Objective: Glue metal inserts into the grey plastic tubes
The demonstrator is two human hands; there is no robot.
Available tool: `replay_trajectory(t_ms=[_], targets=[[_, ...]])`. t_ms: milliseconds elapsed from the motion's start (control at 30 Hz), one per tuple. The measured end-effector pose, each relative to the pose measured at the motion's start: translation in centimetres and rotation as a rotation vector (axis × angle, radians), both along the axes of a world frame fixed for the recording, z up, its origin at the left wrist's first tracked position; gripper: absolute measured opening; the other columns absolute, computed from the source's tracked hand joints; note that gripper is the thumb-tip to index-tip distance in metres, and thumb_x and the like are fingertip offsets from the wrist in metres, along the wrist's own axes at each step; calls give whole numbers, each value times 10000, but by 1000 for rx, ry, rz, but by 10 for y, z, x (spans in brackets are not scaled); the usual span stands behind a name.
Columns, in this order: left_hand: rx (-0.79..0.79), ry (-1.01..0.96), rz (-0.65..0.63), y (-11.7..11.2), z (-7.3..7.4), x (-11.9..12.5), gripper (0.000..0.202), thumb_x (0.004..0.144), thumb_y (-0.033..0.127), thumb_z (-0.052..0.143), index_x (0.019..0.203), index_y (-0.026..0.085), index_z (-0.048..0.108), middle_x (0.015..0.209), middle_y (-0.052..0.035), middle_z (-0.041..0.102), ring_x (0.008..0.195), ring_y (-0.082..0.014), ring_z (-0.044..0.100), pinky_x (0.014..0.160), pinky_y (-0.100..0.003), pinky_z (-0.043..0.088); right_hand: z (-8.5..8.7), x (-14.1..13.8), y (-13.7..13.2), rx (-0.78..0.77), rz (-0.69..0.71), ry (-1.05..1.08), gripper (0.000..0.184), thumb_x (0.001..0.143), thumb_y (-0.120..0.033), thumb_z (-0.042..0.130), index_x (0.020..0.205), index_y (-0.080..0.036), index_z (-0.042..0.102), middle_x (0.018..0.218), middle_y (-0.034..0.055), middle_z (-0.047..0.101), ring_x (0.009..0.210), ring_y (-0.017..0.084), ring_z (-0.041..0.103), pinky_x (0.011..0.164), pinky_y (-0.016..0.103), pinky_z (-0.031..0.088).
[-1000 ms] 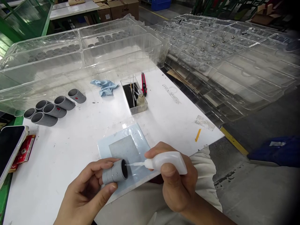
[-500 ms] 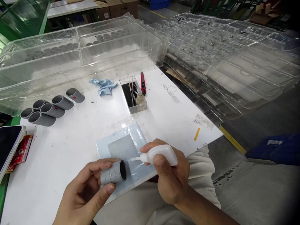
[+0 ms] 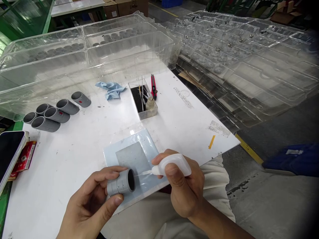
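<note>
1. Landmark: the light-blue mat (image 3: 147, 138), at the near edge of the white table (image 3: 82, 152); a grey square (image 3: 132, 154) lies on it.
2. Left hand (image 3: 93, 200): at the mat's near-left side, part closed, thumb below and fingers above and behind, gripping a grey tube (image 3: 119, 182).
3. Grey tube: held over the mat's near part, tilted, its open end facing the right hand; it lies between the two hands, within the left one's grasp.
4. Right hand (image 3: 185, 184): just right of the mat, curled around a white squeeze bottle (image 3: 176, 164), thumb against its side.
5. Bottle nozzle (image 3: 147, 172): over the mat, aimed at the tube's open end; whether its fine tip touches the rim cannot be told.
6. Beyond the mat: a clear tool box (image 3: 147, 116), red cutter (image 3: 153, 89) and blue cloth (image 3: 112, 91). Far left of it: six grey tubes (image 3: 58, 115).
</note>
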State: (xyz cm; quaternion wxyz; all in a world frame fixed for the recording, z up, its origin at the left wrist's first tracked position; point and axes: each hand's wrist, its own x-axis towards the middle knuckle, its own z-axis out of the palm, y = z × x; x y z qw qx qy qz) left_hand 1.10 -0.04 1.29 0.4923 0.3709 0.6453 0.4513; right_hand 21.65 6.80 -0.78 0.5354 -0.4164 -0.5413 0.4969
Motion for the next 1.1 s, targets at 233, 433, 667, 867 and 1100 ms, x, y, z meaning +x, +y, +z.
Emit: replay_trajectory(t_ms=[233,433,667,867,1100], targets=[[-36,19,-1,-2,-1,-1,390,814,348,866,1184,375,749,1211,-16,788,1067,-195,729,878,-201,585,-3,1,-2,-59,20,95,360,979,-482,623,825,-193,772,700,18,654,557,133,559,499,286,404],[-20,188,-42,-4,-3,-5,366,783,378,875,1144,363,813,1208,-14,792,1066,-213,720,849,-186,582,-6,3,-3,-130,-3,251,323,1009,-468,592,923,-228,791,722,23,688,634,160,611,561,289,463],[73,161,-32,-1,-5,0,323,782,310,882,1091,370,811,1212,-13,789,1151,-237,696,935,-246,587,-8,2,-4,-106,-34,220,306,1020,-447,586,945,-230,788,733,21,707,640,164,617,601,310,485],[128,136,-85,-1,-7,-2,288,826,217,834,1076,357,803,1198,-39,775,1220,-253,659,841,-227,604,-7,0,-5,-91,-34,114,294,1004,-466,607,970,-235,784,710,3,676,623,159,597,584,310,471],[119,146,-104,-3,-9,-3,293,843,213,816,1080,381,783,1232,-15,753,1227,-228,633,820,-191,585,-5,0,-2,-79,-44,62,316,1008,-476,594,937,-226,773,677,-7,646,633,155,604,590,300,473]])
